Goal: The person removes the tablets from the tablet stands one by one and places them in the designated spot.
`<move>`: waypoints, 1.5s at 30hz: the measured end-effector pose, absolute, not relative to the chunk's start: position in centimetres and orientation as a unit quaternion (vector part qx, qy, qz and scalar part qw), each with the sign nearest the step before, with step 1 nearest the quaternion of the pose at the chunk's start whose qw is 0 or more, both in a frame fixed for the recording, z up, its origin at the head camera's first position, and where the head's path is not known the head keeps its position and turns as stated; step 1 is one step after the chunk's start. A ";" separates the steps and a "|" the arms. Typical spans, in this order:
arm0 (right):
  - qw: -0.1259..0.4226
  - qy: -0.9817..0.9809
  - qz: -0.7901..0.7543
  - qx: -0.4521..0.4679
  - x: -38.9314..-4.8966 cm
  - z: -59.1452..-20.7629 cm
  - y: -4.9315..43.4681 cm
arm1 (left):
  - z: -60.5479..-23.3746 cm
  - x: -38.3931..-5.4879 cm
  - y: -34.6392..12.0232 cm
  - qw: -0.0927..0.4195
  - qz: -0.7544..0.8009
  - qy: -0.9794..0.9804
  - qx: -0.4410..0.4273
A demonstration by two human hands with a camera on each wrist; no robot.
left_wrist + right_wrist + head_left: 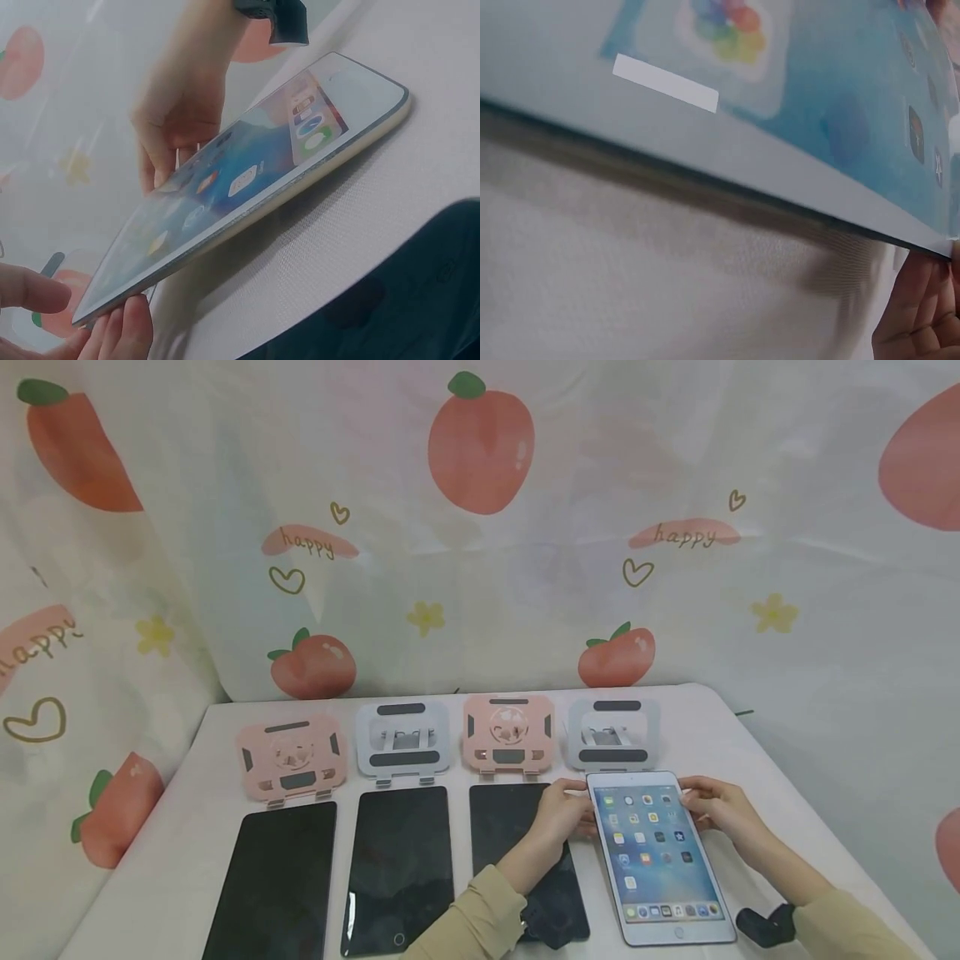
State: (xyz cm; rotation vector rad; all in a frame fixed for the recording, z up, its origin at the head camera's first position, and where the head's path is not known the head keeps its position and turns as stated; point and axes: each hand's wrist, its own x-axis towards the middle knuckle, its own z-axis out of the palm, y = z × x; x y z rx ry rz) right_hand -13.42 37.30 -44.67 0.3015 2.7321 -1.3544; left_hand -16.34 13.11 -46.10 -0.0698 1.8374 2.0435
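Note:
A white-framed tablet (656, 860) with its screen lit and rows of app icons lies at the table's right, its far end raised in the left wrist view. My left hand (562, 814) holds the upper left edge, fingers underneath; in the left wrist view the thumb (37, 291) stands off the screen. My right hand (720, 810) grips the upper right edge; its fingers (919, 307) show below the rim in the right wrist view. Just behind the tablet's top edge stands a pale blue folding stand (648, 735) with dark pads.
Three dark-screened tablets lie to the left: one (510, 852) partly under my left forearm, one (401, 868) mid-table, one (273, 881) farther left. Behind them are a pink stand (508, 760), a pale blue stand (365, 739) and another pink stand (251, 760). Peach-printed cloth (487, 585) hangs behind.

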 end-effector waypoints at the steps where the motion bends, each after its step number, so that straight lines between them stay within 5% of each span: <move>1: 0.040 0.892 -0.440 0.101 -13.5 -44.7 37.3 | -46.1 -16.3 13.1 0.198 0.728 0.656 -0.027; 13: 0.052 0.898 -0.421 0.115 -13.6 -45.4 37.3 | -45.8 -16.1 13.1 0.244 0.709 0.661 -0.030; 45: 0.039 0.924 -0.360 0.124 -13.6 -45.1 35.4 | -45.3 -15.4 13.0 0.234 0.707 0.668 -0.014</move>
